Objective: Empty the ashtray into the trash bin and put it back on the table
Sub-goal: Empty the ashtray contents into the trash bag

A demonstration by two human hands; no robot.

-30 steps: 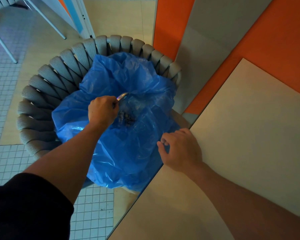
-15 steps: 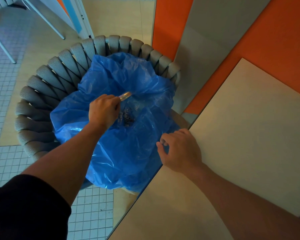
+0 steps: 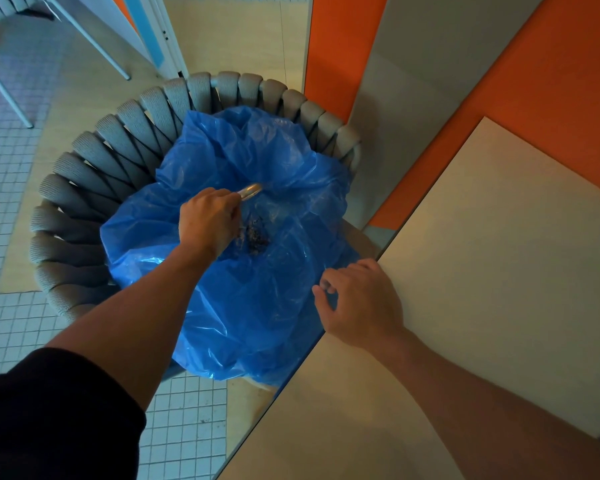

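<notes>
My left hand (image 3: pixel 208 223) is closed around a small metal ashtray (image 3: pixel 250 191), held tipped over the blue plastic bag (image 3: pixel 257 306); only the ashtray's shiny rim shows past my fingers. A dark heap of ash (image 3: pixel 255 233) lies in the bag just right of that hand. The bag sits in a grey woven round seat or basket (image 3: pixel 94 161). My right hand (image 3: pixel 361 303) rests at the corner of the beige table (image 3: pixel 499 271), its thumb and fingers pinching the bag's edge.
An orange and grey wall (image 3: pixel 413 81) rises behind the table. White chair legs (image 3: pixel 87 36) stand at the upper left on a floor of small white tiles (image 3: pixel 7 306) and a beige strip.
The left hand has lifted the ashtray slightly up and to the right, so more of its rim shows. The right hand stays on the bag's edge.
</notes>
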